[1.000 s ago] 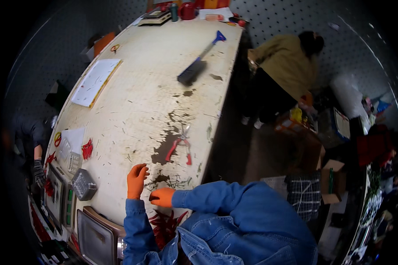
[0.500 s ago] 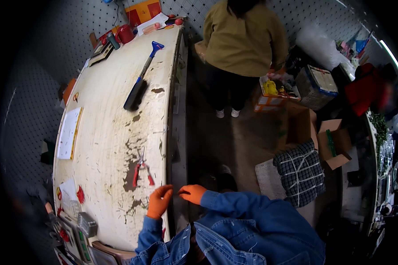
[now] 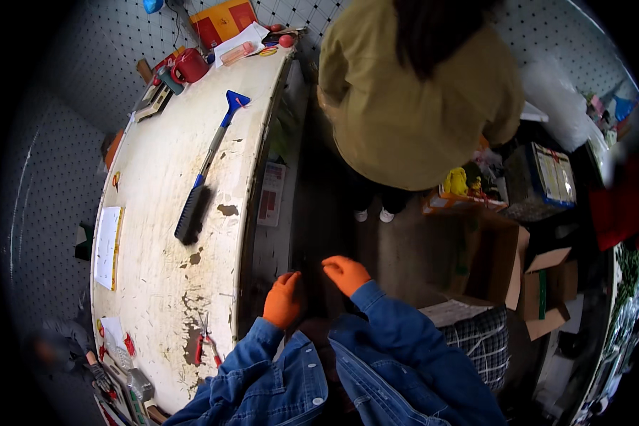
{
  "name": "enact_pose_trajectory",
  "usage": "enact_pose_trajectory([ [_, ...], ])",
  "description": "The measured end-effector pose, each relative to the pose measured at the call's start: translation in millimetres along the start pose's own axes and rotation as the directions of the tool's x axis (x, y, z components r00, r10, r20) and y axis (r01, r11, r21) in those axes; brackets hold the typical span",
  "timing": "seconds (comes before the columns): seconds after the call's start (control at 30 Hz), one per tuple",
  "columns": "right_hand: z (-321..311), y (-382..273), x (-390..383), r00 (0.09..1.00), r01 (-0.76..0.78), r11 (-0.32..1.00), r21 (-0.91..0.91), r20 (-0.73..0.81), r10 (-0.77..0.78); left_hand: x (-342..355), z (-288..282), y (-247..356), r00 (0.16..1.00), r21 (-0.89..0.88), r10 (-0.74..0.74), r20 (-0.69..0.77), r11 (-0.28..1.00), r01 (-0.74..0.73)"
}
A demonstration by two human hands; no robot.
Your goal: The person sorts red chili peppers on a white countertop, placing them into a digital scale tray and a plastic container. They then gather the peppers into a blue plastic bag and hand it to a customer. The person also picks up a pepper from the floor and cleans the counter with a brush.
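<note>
My orange-gloved left hand (image 3: 282, 304) is beside the worktable's right edge, fingers curled; whatever they may hold is hidden. My orange-gloved right hand (image 3: 343, 273) hangs over the dark floor to its right, fingers loosely bent and apart, with nothing visible in it. On the worn white table (image 3: 149, 270), red-handled snips (image 3: 204, 344) lie near my left hand. A black brush (image 3: 189, 216) with a blue scraper end lies farther up. A paper pad (image 3: 108, 248) rests at the left edge.
A person (image 3: 415, 113) in an olive jacket stands ahead right, back to me. Cardboard boxes (image 3: 486, 255), a plaid bundle (image 3: 476, 348) and a crate of mixed items (image 3: 461, 192) fill the right side. A red mug (image 3: 190, 67) sits at the far end. Another person (image 3: 60, 341) is at left.
My view has turned rightward, off the table. My hands moved from over the table to past its edge, drawing apart slightly. The olive-jacketed person, earlier bent, now stands upright and appears nearer.
</note>
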State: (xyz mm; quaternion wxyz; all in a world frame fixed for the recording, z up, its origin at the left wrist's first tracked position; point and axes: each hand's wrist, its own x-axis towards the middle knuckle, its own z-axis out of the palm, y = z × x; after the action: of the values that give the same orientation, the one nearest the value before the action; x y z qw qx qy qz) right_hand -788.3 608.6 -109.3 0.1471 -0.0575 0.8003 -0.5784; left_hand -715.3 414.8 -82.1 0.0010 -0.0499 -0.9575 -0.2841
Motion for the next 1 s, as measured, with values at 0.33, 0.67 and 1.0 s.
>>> enact_pose_trajectory([
  [0.33,-30.5,13.5,219.8,0.998,-0.056,0.997,0.057,-0.006,0.056,240.6,76.1,-83.6,0.907,-0.121,-0.089,0.412,0.981,0.152],
  [0.67,17.4,164.8,448.7,0.971,-0.19,0.955,-0.226,-0.188,0.149,476.3,279.3,-237.9,0.815,-0.341,-0.226,0.533,0.825,0.451],
  [1.0,-1.9,183.6,448.7,0.943,0.063,0.97,-0.236,-0.303,-0.135,509.9,467.3,-349.9,0.724,-0.181,-0.572,0.385,0.723,0.667],
])
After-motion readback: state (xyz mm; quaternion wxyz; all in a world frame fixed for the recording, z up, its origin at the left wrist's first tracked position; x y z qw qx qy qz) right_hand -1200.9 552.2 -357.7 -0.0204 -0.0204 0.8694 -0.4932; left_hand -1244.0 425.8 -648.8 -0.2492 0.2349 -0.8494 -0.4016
